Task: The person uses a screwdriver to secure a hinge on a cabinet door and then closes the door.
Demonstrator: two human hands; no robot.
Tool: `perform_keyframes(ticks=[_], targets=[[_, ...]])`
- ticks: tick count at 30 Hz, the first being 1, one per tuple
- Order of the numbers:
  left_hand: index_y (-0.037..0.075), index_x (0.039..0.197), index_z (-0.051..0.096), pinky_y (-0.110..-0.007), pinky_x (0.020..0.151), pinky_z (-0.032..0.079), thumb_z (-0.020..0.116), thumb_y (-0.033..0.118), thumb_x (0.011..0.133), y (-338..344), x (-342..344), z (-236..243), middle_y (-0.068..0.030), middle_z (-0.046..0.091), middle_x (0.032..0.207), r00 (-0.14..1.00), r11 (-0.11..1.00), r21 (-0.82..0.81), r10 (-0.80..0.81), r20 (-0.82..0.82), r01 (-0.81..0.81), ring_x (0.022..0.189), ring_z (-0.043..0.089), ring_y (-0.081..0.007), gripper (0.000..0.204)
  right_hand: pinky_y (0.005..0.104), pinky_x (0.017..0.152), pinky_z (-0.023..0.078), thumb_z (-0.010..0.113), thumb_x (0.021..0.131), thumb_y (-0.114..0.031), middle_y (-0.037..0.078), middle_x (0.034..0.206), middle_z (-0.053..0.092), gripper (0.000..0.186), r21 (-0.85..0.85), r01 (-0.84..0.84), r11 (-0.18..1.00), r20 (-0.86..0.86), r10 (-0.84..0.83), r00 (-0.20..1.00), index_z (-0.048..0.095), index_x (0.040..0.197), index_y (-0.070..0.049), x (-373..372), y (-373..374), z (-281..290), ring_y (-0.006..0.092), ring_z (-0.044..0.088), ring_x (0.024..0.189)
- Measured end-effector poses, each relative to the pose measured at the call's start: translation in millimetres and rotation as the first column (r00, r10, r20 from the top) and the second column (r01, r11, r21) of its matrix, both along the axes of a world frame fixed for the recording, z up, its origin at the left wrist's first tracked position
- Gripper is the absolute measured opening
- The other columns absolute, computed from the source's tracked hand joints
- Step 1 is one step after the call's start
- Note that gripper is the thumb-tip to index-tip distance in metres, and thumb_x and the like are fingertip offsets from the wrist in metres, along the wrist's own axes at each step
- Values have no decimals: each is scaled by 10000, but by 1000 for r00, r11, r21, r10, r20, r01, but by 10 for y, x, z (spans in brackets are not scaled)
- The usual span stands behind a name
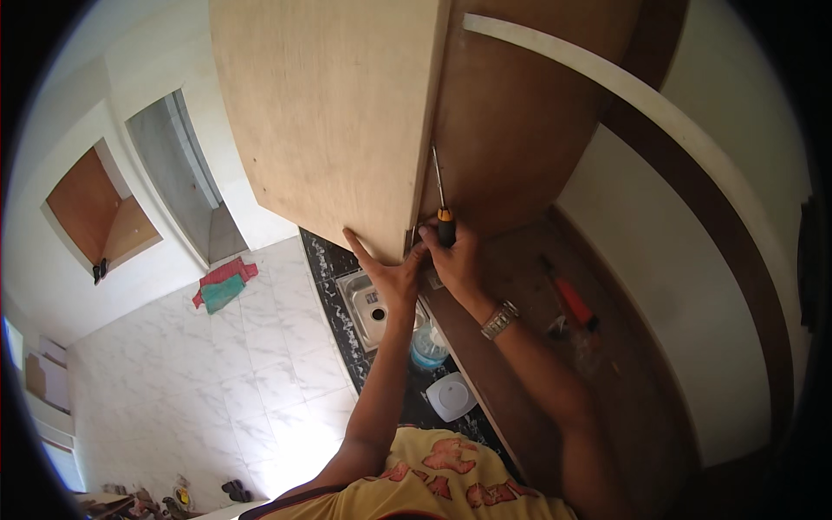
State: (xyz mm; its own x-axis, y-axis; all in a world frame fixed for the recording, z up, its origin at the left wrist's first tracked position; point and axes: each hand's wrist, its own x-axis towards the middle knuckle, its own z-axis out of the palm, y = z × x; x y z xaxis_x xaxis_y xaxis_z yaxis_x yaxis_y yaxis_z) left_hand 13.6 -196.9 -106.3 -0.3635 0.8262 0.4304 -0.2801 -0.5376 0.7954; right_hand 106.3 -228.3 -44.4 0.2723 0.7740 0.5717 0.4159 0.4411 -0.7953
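A pale wooden cabinet door hangs in front of me, swung out from the brown cabinet interior. My left hand grips its lower corner, the index finger stretched along the face and the thumb at the edge. Beside it, my right hand is closed round a screwdriver with a black and orange handle, its metal shaft pointing upward along the door's edge. The fingertips of both hands nearly meet at a small dark metal piece by the door's lower edge, mostly covered by the fingers.
Below are a steel sink in a black counter, a clear blue-tinted container and a white square lid. A red-handled tool lies on the brown surface at right. Red and green cloths lie on the tiled floor.
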Motion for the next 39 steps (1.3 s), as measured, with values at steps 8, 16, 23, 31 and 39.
perform_keyframes(ticks=[8, 16, 23, 31, 39], targets=[[-21, 1639, 93, -410, 1246, 233, 981, 324, 691, 31, -3, 2, -290, 262, 1638, 997, 997, -44, 68, -29, -69, 1496, 315, -343, 1343, 426, 769, 553, 692, 983, -240, 228, 1012, 716, 392, -162, 82, 983, 444, -2, 896, 607, 1250, 34, 302, -1434, 451, 391, 723, 882], [11, 1649, 152, -324, 1096, 434, 956, 167, 736, 86, 21, -83, -206, 493, 1506, 997, 1000, 4, -11, 75, 11, 1265, 546, -238, 1226, 372, 736, 551, 632, 988, -169, 241, 1080, 703, 527, -440, 41, 897, 291, 99, 952, 515, 1459, 37, 164, -1650, 507, 281, 717, 848], [-10, 1635, 177, -365, 1220, 299, 1003, 346, 642, 55, 68, -45, -244, 375, 1612, 992, 998, -43, -30, 125, 35, 1447, 407, -273, 1340, 321, 757, 544, 641, 993, -166, 198, 1033, 711, 529, -400, -19, 916, 204, 110, 973, 514, 1459, 51, 112, -1575, 488, 184, 690, 840], [-7, 1635, 178, -380, 1235, 279, 1009, 371, 613, 92, 2, -85, -246, 344, 1631, 996, 998, -63, -14, 89, 20, 1482, 366, -291, 1370, 308, 829, 531, 637, 991, -143, 181, 1012, 709, 525, -425, -55, 904, 127, 120, 985, 512, 1459, 60, 98, -1595, 479, 154, 674, 913], [-12, 1632, 183, -377, 1228, 289, 1014, 342, 612, 62, 1, -8, -264, 358, 1618, 996, 994, -102, -39, 76, 47, 1470, 389, -300, 1363, 326, 843, 532, 640, 989, -146, 195, 1030, 708, 516, -402, -40, 915, 120, 96, 988, 527, 1457, 39, 82, -1589, 418, 180, 692, 948]])
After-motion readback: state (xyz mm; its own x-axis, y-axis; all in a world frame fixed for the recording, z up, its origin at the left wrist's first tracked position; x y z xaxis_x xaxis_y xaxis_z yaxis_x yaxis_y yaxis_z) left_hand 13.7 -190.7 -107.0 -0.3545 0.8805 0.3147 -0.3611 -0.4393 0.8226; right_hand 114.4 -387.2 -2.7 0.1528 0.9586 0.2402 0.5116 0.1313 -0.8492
